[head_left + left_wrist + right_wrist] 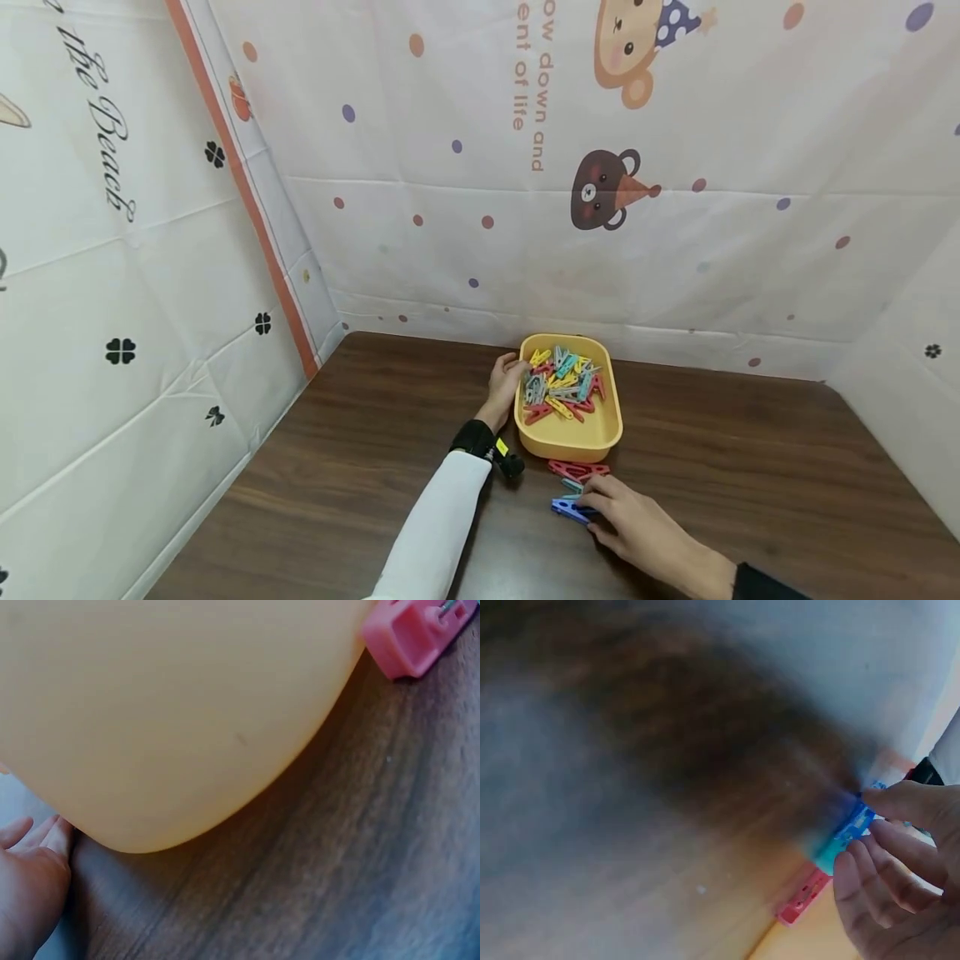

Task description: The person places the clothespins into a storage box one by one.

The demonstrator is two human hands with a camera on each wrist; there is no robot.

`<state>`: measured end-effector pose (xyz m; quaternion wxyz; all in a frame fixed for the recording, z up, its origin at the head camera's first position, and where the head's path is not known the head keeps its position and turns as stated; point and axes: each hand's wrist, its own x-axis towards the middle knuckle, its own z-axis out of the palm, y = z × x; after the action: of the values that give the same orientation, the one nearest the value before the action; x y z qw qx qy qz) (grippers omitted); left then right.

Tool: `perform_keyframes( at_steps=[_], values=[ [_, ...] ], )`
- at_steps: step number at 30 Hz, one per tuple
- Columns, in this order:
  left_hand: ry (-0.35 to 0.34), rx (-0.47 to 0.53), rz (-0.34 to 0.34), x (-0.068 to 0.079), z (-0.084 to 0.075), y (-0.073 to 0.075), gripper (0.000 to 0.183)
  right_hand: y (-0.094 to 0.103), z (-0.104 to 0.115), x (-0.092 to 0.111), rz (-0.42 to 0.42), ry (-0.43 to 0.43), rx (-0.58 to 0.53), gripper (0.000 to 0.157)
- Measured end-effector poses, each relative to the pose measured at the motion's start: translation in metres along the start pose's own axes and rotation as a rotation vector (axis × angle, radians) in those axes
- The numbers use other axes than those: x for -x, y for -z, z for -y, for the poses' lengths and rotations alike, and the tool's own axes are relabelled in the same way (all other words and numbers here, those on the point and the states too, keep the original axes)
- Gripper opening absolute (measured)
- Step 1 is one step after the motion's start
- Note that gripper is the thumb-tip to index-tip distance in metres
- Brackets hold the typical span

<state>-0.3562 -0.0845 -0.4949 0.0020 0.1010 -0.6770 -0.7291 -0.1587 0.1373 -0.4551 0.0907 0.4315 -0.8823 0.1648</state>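
A yellow plastic basket (573,446) holds a heap of red, yellow, teal and grey clothespins (562,382). My left hand (502,387) grips the basket's left side near its back corner; the left wrist view shows the fingertips against the basket wall (172,750). In front of the basket a red clothespin (577,471) and a teal clothespin (572,485) lie in a row on the table. Nearest to me is a blue clothespin (572,509), which my right hand (637,525) pinches by its right end between thumb and fingers.
The brown wooden table (360,467) extends to both sides of the basket. Behind it hangs a white printed cloth (420,258), with another cloth wall (150,417) along the left edge. A black wrist strap with a small camera (510,463) sits on my left wrist.
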Motion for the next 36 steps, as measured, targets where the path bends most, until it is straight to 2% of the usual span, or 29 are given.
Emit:
perform_keyframes(
  at_steps=[10,13,15,18,21,24,26,29,30,33,36],
  values=[
    [-0.002,-0.019,-0.007,0.004,-0.002,-0.002,0.055,0.014,0.0,-0.002,0.134,-0.033,-0.016,0.023],
    [-0.003,-0.009,-0.002,0.005,-0.002,-0.003,0.054,0.028,-0.002,-0.006,0.174,-0.066,-0.024,0.023],
    [-0.001,-0.005,0.002,0.005,-0.003,-0.003,0.054,0.043,-0.005,-0.014,0.167,-0.083,-0.015,0.023],
    [0.002,-0.003,-0.002,0.004,-0.003,-0.003,0.055,0.074,-0.016,-0.038,0.125,-0.139,-0.026,0.02],
    [0.001,0.002,-0.003,0.003,-0.002,-0.001,0.056,0.102,-0.038,-0.076,0.08,-0.225,-0.044,0.016],
    [-0.004,0.001,-0.004,0.002,-0.001,0.001,0.055,0.116,-0.065,-0.118,0.097,-0.354,-0.071,0.027],
    [-0.006,0.002,-0.004,0.001,-0.001,0.002,0.054,0.115,-0.085,-0.144,0.117,-0.425,-0.076,0.031],
    [-0.009,0.006,-0.011,0.001,-0.001,0.003,0.052,0.099,-0.109,-0.17,0.165,-0.554,-0.107,0.023],
    [-0.008,0.01,-0.008,0.001,-0.001,0.003,0.052,0.092,-0.116,-0.174,0.163,-0.587,-0.114,0.022],
    [-0.007,0.007,-0.007,0.003,-0.001,0.001,0.05,0.062,-0.133,-0.18,0.13,-0.679,-0.102,0.033],
    [-0.008,0.0,-0.011,0.003,-0.003,-0.001,0.049,0.041,-0.136,-0.184,0.082,-0.745,-0.06,0.018]
  ],
)
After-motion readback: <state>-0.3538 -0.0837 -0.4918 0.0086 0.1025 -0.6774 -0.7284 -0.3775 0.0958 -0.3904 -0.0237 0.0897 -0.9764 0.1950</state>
